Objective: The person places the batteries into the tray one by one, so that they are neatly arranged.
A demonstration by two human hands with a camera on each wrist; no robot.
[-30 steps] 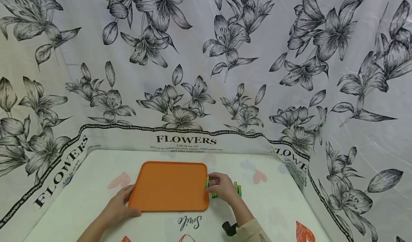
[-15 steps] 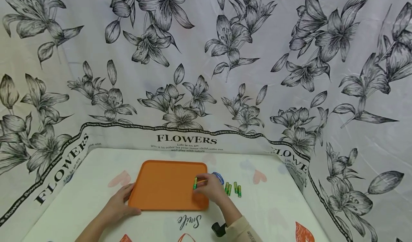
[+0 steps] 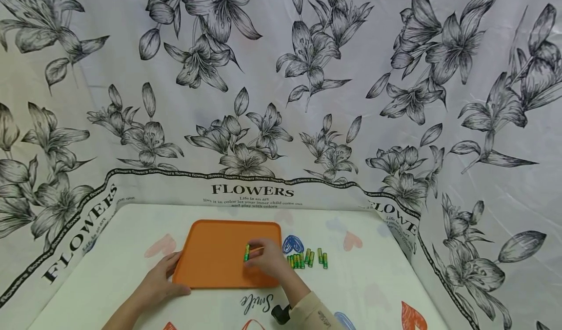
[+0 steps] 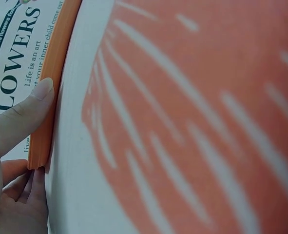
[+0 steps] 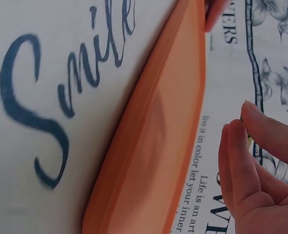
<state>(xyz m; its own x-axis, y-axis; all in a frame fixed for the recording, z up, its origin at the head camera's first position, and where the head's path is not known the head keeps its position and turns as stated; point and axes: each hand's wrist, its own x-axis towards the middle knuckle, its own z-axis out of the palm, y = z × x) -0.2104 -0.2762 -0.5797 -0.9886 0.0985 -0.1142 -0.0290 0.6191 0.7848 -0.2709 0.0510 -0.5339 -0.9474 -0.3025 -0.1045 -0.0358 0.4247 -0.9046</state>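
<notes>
An orange tray lies on the white tablecloth. At its left edge the left hand holds the rim; in the left wrist view that hand has its thumb on the tray's side and fingers at the corner. Over the right half of the tray, the right hand pinches a small green battery between thumb and fingers. The right wrist view shows this hand beyond the tray, its fingertips together and mostly hiding the battery.
Several green batteries stand or lie in a loose row right of the tray, with a pair farther right. The cloth is printed with hearts and lettering. A flowered curtain rises behind and at both sides.
The right hand has moved left from the tray's right edge to over the tray, carrying the green battery. More batteries show beside the tray. The left hand stays at the tray's left edge.
</notes>
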